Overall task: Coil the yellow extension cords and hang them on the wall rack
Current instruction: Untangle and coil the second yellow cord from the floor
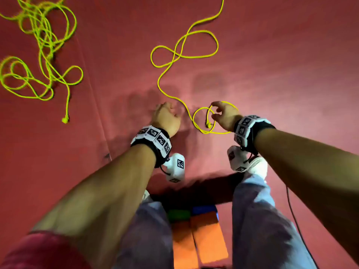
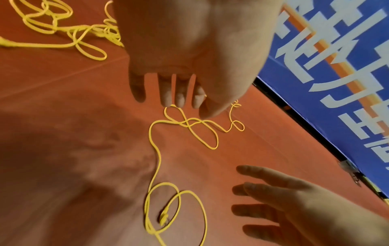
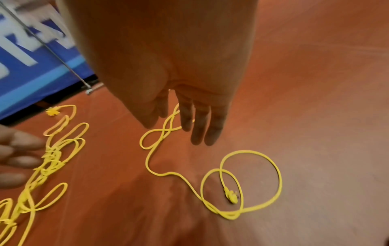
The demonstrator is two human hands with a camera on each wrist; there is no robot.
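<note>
Two bare hands hover above a red floor (image 1: 272, 65) strewn with yellow extension cords. The near cord (image 1: 167, 74) snakes from the far edge through a figure-eight loop and ends in two small loops around its plug (image 1: 209, 125), just below the right hand (image 1: 225, 116). That hand hangs over the loops with fingers loosely spread and, as the wrist views show, grips nothing. The left hand (image 1: 167, 118), just left of the same cord, also has relaxed fingers pointing down and is empty; whether either touches the cord cannot be told from the head view. A second cord (image 1: 38, 55) lies in a tangled heap at the far left, well apart from both hands, its plug (image 1: 65, 120) trailing toward the near side. A blue banner (image 2: 336, 66) with white lettering stands at the floor's edge. No wall rack is in view.

Coiling appears barely begun: only the plug end of the near cord is looped, and nothing is lifted. The next move likely calls for pinching the plug end in one hand and feeding even loops with the other, watching that the figure-eight crossing does not pull into a knot.
</note>
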